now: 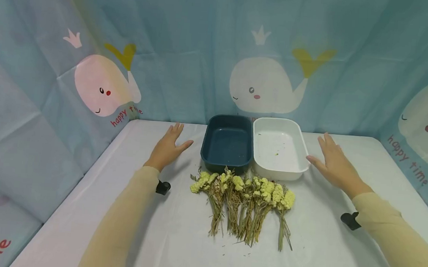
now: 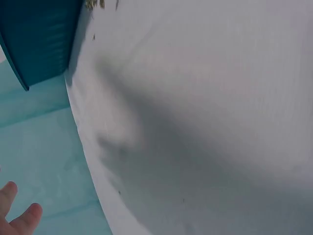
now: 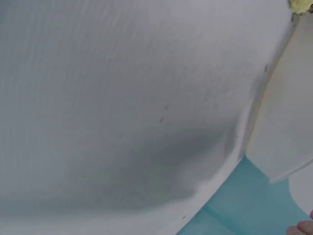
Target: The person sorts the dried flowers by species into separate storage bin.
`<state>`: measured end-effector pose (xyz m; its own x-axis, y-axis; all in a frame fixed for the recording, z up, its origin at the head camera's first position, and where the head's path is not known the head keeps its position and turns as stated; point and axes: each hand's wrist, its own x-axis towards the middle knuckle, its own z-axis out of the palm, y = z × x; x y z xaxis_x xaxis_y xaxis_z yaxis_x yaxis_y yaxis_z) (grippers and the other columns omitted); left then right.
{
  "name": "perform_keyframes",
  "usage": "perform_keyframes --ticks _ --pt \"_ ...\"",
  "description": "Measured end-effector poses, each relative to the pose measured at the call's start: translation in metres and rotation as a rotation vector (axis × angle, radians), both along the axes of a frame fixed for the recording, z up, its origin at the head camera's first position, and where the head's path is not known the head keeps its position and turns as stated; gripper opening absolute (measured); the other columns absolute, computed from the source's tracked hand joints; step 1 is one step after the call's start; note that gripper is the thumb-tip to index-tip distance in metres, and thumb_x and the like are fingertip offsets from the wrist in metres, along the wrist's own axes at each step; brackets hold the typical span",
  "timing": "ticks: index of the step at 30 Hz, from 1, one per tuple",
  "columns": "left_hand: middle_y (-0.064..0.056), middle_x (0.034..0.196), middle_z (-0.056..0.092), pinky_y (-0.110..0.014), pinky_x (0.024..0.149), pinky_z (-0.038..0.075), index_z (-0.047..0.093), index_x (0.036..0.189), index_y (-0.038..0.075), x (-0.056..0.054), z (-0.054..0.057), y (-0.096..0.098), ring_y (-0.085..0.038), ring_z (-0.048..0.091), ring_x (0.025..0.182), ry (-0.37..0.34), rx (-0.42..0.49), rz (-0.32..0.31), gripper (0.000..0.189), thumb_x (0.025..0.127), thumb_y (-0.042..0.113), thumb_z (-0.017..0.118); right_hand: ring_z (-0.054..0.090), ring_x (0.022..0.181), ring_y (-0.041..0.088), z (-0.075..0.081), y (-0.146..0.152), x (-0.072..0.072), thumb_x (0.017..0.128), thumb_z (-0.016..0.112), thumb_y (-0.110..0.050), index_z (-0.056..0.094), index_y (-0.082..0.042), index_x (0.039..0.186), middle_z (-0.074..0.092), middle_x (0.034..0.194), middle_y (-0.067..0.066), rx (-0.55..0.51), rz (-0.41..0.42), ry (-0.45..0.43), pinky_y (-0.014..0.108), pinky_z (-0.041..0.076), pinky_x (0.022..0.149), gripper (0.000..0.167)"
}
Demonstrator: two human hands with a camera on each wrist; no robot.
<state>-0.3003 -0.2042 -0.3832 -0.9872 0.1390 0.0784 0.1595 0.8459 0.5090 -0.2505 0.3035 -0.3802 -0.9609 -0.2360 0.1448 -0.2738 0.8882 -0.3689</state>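
Observation:
My left hand (image 1: 168, 148) hovers left of the dark blue bin (image 1: 226, 167), fingers extended and thumb apart, holding nothing. On the other side, my right hand (image 1: 334, 165) is spread with its thumb near the right rim of the white bin (image 1: 281, 174). Both bins stand side by side at the back of the table; small bits lie in the white one. In front of them several bunches of dried yellow flowers (image 1: 268, 189) lie in a row, heads toward the bins and stems toward me. Fingertips (image 2: 30, 215) show at the corner of the left wrist view.
A white cloth covers the table (image 1: 173, 248), with small plant crumbs scattered near the stems. Behind and at the sides hangs a blue curtain (image 1: 189, 72) printed with whales, close to the table's back edge. Each wrist carries a small black camera mount (image 1: 350, 221).

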Motion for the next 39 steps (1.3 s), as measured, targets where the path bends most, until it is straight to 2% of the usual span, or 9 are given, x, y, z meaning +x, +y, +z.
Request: perform_keyframes --ticks 7,13,18,23,26,29,33,39 --pt "0.005 0.169 0.006 -0.063 0.125 0.016 0.013 0.161 0.028 0.003 -0.003 0.009 -0.027 0.006 0.157 -0.017 0.072 -0.023 0.096 0.087 0.080 0.046 0.005 0.151 0.050 0.002 -0.012 0.015 0.102 0.051 -0.047 0.002 0.005 0.158 0.002 0.163 0.031 -0.091 0.021 -0.018 0.060 0.003 0.127 0.091" --pt "0.006 0.169 0.005 -0.062 0.125 0.017 0.015 0.160 0.034 0.009 -0.004 0.017 -0.026 0.007 0.157 -0.049 0.195 -0.039 0.083 0.093 0.065 0.054 0.007 0.151 0.050 0.006 -0.025 0.028 0.099 0.057 -0.049 0.005 0.001 0.159 0.004 0.165 0.026 -0.135 0.017 -0.023 0.067 0.011 0.123 0.094" --pt "0.010 0.169 0.004 -0.062 0.125 0.019 0.015 0.159 0.038 0.011 -0.007 0.022 -0.027 0.009 0.157 -0.097 0.261 -0.022 0.083 0.092 0.069 0.054 0.017 0.148 0.052 0.008 -0.031 0.036 0.096 0.062 -0.048 0.011 0.001 0.159 0.013 0.163 0.028 -0.154 -0.007 0.018 0.071 0.019 0.118 0.095" --pt "0.007 0.169 0.002 -0.064 0.124 0.020 0.009 0.158 0.042 0.012 -0.008 0.026 -0.031 0.009 0.156 -0.156 0.314 -0.005 0.083 0.094 0.060 0.058 0.018 0.148 0.052 0.008 -0.036 0.043 0.095 0.064 -0.046 0.014 -0.001 0.159 0.014 0.164 0.027 -0.194 -0.013 0.016 0.073 0.022 0.116 0.093" --pt "0.006 0.169 0.002 -0.062 0.123 0.025 0.006 0.158 0.044 0.015 -0.010 0.030 -0.030 0.013 0.156 -0.190 0.357 0.001 0.088 0.091 0.063 0.060 0.019 0.147 0.052 0.007 -0.037 0.050 0.095 0.065 -0.044 0.017 -0.003 0.159 0.018 0.163 0.026 -0.237 -0.015 0.016 0.074 0.023 0.115 0.090" --pt "0.008 0.169 0.004 -0.059 0.123 0.028 0.007 0.158 0.045 0.018 -0.012 0.033 -0.027 0.016 0.156 -0.214 0.424 -0.001 0.091 0.088 0.067 0.062 0.023 0.146 0.053 0.007 -0.039 0.058 0.095 0.066 -0.041 0.020 -0.005 0.159 0.022 0.162 0.027 -0.269 -0.027 0.024 0.075 0.025 0.112 0.087" --pt "0.006 0.169 0.009 -0.060 0.124 0.026 0.008 0.157 0.045 0.021 -0.017 0.035 -0.024 0.016 0.156 -0.246 0.486 0.007 0.091 0.088 0.066 0.062 0.029 0.142 0.054 0.010 -0.043 0.071 0.093 0.069 -0.041 0.025 -0.009 0.159 0.029 0.159 0.027 -0.288 -0.068 0.035 0.076 0.030 0.108 0.085" --pt "0.009 0.168 0.008 -0.053 0.123 0.033 0.010 0.159 0.041 0.023 -0.023 0.039 -0.020 0.020 0.155 -0.244 0.551 -0.010 0.091 0.088 0.066 0.062 0.042 0.135 0.054 0.014 -0.056 0.089 0.089 0.076 -0.038 0.034 -0.011 0.156 0.038 0.155 0.024 -0.332 -0.079 0.027 0.072 0.042 0.103 0.083"
